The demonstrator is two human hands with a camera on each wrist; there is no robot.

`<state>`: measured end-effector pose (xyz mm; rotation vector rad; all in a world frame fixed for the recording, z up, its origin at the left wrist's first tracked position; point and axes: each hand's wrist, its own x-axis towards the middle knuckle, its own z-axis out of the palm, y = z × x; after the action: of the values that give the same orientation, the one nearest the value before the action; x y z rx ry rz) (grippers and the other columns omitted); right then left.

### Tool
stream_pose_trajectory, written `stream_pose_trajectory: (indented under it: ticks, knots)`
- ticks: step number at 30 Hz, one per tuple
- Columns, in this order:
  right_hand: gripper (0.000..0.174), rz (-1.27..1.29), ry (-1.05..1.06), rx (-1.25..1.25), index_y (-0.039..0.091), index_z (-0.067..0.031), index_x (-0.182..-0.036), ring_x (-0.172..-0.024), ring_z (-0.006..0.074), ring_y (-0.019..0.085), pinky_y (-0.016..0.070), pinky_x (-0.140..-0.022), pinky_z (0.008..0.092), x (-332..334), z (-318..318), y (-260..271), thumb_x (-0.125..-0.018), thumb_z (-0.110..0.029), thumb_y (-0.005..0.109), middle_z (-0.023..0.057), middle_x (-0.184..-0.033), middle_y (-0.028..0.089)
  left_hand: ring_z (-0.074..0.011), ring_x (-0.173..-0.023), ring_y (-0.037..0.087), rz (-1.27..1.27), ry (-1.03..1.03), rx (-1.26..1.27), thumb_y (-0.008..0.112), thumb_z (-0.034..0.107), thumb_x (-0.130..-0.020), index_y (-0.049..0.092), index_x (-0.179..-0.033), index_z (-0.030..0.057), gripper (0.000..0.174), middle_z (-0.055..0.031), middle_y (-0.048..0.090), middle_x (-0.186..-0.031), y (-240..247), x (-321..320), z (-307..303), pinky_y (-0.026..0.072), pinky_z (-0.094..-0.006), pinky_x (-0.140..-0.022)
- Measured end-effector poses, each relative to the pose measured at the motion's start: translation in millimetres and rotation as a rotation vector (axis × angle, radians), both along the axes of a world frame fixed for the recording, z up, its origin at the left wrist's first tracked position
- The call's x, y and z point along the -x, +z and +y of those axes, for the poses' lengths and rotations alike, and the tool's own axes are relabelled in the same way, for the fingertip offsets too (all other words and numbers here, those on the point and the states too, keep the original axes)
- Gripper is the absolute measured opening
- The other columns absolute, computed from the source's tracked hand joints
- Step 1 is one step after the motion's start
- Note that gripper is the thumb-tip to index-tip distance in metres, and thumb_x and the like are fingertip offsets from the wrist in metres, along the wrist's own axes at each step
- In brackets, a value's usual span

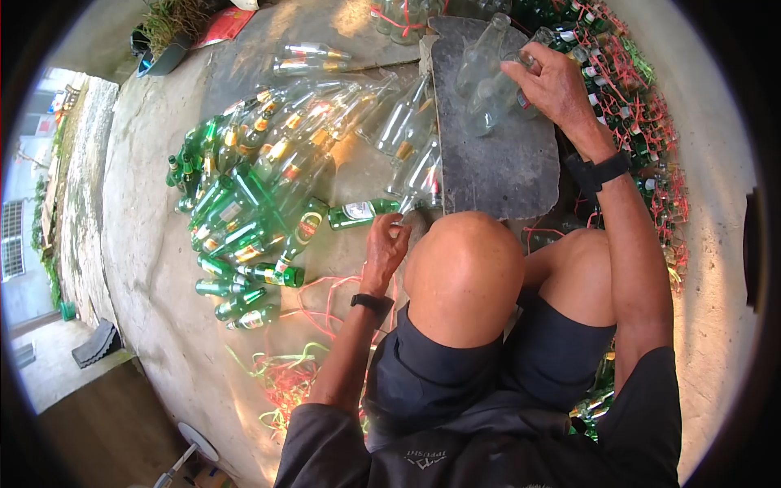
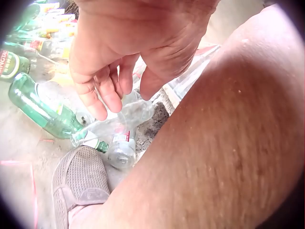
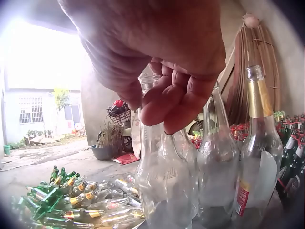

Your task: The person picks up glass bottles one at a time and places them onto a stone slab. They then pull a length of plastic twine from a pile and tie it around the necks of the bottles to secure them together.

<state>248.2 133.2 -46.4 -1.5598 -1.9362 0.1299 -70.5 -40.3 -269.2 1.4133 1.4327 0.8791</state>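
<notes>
I sit on the ground with my knees up. My right hand (image 1: pixel 543 80) reaches over a cluster of upright clear glass bottles (image 1: pixel 484 89) on a dark slab (image 1: pixel 504 175). In the right wrist view its curled fingers (image 3: pixel 167 105) close on the neck of one clear bottle (image 3: pixel 162 181). My left hand (image 1: pixel 386 244) hovers low by my left knee, beside a lying green bottle (image 1: pixel 358 213). In the left wrist view its fingers (image 2: pixel 112 90) hang loosely curled and hold nothing, above lying clear bottles (image 2: pixel 121 148) and a green bottle (image 2: pixel 38 109).
A large heap of green and clear bottles (image 1: pixel 252 187) lies to the left. Bottles tied with red string (image 1: pixel 634 98) crowd the right side. Loose red and green strings (image 1: pixel 289 374) lie by my left arm. My grey shoe (image 2: pixel 78 186) sits below the left hand.
</notes>
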Motion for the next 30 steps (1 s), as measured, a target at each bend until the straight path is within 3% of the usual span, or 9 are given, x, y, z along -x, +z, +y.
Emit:
stream_pose_trajectory:
  ticks: [8,16,30]
  knots:
    - [0.035,0.028,-0.023,0.019,0.063,-0.0038,-0.080,-0.051,0.0266,0.060,0.0454,-0.051,0.0392,-2.4,3.4,-2.7,-0.088,-0.036,0.076,0.0116,-0.056,0.058,-0.0297,-0.094,0.072,0.000,-0.006,0.035,0.071,0.008,-0.088,0.064,-0.116,-0.0061,0.033,-0.0206,0.063,-0.112,-1.5,1.0,-6.4,0.0607,-0.0357,-0.072]
    - [0.031,0.053,0.004,0.013,0.064,-0.0051,-0.084,-0.044,0.0170,0.059,0.0443,-0.047,0.0340,-3.2,2.0,-3.7,-0.092,-0.034,0.074,0.0057,-0.051,0.058,-0.0325,-0.089,0.071,0.054,0.002,-0.007,0.070,0.010,-0.086,0.065,-0.113,-0.0051,0.032,-0.0221,0.063,-0.110,-9.1,-1.7,3.1,0.0575,-0.0389,-0.072]
    - [0.032,0.077,0.019,0.033,0.065,-0.0040,-0.088,-0.044,0.0172,0.058,0.0437,-0.046,0.0335,-4.2,4.2,-4.8,-0.090,-0.034,0.075,0.0062,-0.050,0.057,-0.0346,-0.083,0.071,0.075,-0.018,-0.047,0.071,0.009,-0.083,0.066,-0.110,-0.0050,0.030,-0.0242,0.065,-0.106,-19.8,-15.1,27.4,0.0559,-0.0410,-0.073]
